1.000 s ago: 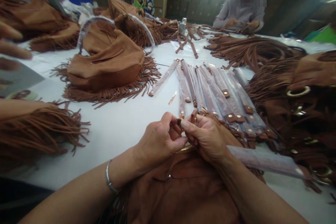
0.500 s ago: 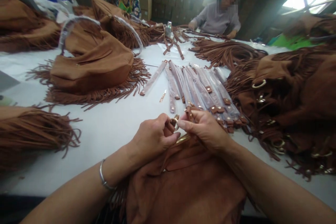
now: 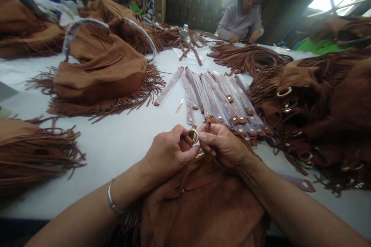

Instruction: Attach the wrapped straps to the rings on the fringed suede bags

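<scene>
A brown suede bag (image 3: 203, 208) lies in front of me at the table's near edge, under both my forearms. My left hand (image 3: 168, 154) and my right hand (image 3: 223, 146) meet above its top edge. Both are closed in a pinch on a small gold metal ring (image 3: 193, 135) fixed to the bag. A brown strap end (image 3: 208, 123) sticks up from my right fingers. A silver bangle (image 3: 111, 202) sits on my left wrist.
Several plastic-wrapped brown straps (image 3: 220, 100) lie in a row just beyond my hands. A fringed brown bag (image 3: 101, 73) sits to the left, and more fringed bags (image 3: 321, 108) are heaped on the right. Two other people (image 3: 240, 23) work at the far side of the white table (image 3: 121, 142).
My view has steadied and dropped slightly. My fingers have shifted on the gold ring, which now shows more plainly between both hands. A blurred hand at the far left is gone.
</scene>
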A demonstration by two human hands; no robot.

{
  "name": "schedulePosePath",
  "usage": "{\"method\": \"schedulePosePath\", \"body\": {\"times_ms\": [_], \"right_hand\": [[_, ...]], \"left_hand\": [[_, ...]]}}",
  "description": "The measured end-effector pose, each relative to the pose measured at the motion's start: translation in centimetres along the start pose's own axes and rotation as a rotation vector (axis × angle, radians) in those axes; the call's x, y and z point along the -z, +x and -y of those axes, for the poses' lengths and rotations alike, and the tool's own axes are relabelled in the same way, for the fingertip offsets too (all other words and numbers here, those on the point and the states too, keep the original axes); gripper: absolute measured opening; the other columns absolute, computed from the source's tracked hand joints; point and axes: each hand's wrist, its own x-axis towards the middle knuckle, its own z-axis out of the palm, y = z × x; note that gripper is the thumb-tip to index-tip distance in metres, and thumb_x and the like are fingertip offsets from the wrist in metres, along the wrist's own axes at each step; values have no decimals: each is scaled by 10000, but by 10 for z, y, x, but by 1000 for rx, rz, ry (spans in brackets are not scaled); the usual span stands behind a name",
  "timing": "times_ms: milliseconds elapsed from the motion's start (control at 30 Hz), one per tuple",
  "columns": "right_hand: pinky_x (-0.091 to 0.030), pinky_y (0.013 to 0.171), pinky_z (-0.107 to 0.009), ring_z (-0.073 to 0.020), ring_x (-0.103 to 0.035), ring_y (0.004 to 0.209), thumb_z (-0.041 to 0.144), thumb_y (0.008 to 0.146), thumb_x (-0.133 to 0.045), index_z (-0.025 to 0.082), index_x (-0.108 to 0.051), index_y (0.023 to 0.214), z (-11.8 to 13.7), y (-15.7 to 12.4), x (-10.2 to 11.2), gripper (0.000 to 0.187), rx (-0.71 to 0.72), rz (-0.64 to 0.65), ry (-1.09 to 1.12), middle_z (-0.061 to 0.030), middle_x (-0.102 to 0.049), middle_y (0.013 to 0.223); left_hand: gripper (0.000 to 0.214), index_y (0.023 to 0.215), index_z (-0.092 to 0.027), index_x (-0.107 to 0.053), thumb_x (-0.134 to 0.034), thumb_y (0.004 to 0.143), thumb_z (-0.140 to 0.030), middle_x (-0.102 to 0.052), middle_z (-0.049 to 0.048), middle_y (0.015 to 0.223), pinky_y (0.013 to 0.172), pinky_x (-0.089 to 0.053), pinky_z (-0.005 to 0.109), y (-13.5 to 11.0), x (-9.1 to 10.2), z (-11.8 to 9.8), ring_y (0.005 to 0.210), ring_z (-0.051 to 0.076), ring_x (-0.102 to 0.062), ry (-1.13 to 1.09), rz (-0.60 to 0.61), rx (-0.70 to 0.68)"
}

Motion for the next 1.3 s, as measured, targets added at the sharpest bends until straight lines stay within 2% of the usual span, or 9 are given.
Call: {"method": "schedulePosePath", "body": {"times_ms": [200, 333, 500, 567, 700, 900, 1000, 1167, 1300], "right_hand": [[-158, 312, -111, -16, -138, 351, 330, 707, -719, 149, -387, 668, 2, 7, 2, 380, -285, 134, 225, 106, -233, 437], [-182, 307, -119, -20, -150, 333, 334, 709, -716, 152, -391, 679, 0, 14, 11, 374, -305, 222, 236, 106, -247, 428], [-239, 356, -110, -23, -292, 384, 384, 724, -716, 122, -463, 738, -5, 7, 17, 365, -126, 102, 19, 54, -388, 511], [-303, 382, -127, -38, -346, 405, 472, 796, -616, 109, -519, 808, -3, 1, 21, 375, -84, 119, -43, 29, -425, 546], [-341, 411, -137, -50, -383, 426, 505, 902, -411, 94, -564, 909, 14, -13, 29, 439, -167, 225, -143, 3, -448, 581], [-309, 365, -113, -50, -388, 407, 521, 860, -488, 90, -548, 844, 45, -23, 36, 435, -353, 417, -468, 7, -449, 542], [-280, 357, -108, -47, -357, 418, 516, 842, -521, 98, -541, 817, 55, -21, 34, 420, -373, 427, -539, 22, -419, 532], [-196, 362, -131, -38, -289, 414, 544, 820, -533, 106, -512, 730, 61, -14, 23, 448, -415, 481, -640, 32, -394, 506], [-199, 395, -155, -45, -293, 443, 559, 798, -549, 105, -502, 689, 56, -9, 18, 468, -404, 504, -675, 27, -399, 518]], "left_hand": [[274, 922, -181, -511, -638, 723, -322, -579, -34, 735, 568, -398, 206, 0, -1, 2, 621, 98, -529, 52, 33, -53], [242, 959, -201, -513, -612, 757, -291, -577, -39, 772, 611, -417, 202, 1, -1, 3, 654, 89, -535, -4, 16, -90], [195, 949, -197, -527, -582, 795, -304, -587, -25, 778, 600, -415, 200, 4, -3, 5, 660, 94, -543, 45, -12, -39], [212, 950, -195, -527, -574, 812, -348, -593, -25, 773, 606, -419, 196, 5, -3, 6, 661, 90, -553, 23, -36, -23], [214, 934, -187, -528, -564, 816, -362, -599, -18, 775, 608, -423, 195, 4, -2, 4, 666, 93, -559, 28, -43, -7], [154, 887, -184, -537, -570, 793, -301, -582, -17, 755, 600, -425, 191, -1, -2, -1, 646, 91, -541, 28, -67, -40], [148, 892, -179, -532, -557, 796, -288, -582, -12, 748, 595, -429, 195, -2, -3, -3, 637, 95, -542, 25, -81, -36], [194, 966, -176, -514, -549, 798, -268, -600, -14, 745, 614, -446, 207, -4, -4, -1, 660, 106, -571, 24, -22, -56], [207, 976, -172, -527, -552, 797, -273, -612, -7, 748, 601, -448, 216, -5, -4, 1, 668, 118, -579, 76, -12, -85]]}}
